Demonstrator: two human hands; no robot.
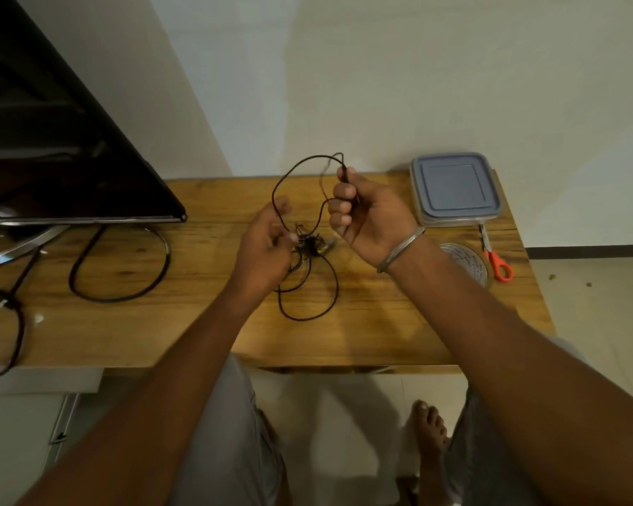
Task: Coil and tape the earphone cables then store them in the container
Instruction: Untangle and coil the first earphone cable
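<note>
Black earphone cable (309, 246): I find it half lifted, half lying on the wooden counter (380, 323).

Right grip (362, 217): raised off the counter, fingers curled closed round the cable. The thumb and forefinger pinch one end at the top of the fist. A metal bracelet (402, 248) sits on that wrist.

Left grip (267, 242): lower, and to the left of the right grip, fingers loosely bent. The cable runs across its fingertips. The hand is blurred, so I cannot tell whether it actually pinches the cable.

Cable run: from the right grip it arcs up and over in one open loop to the left grip. Between and just below the two grips it is a tangled knot on the counter, and slack loops trail from it toward me.

Container (454, 188): to the right of the right grip and slightly beyond it. It is on the counter and its grey-blue lid is on.

Also noted: a tape roll (466, 259) lies flat to the right of the right wrist and is partly hidden by it. Orange-handled scissors (493, 260) lie just right of the roll. A dark screen (52, 140) stands well left of the left grip.
</note>
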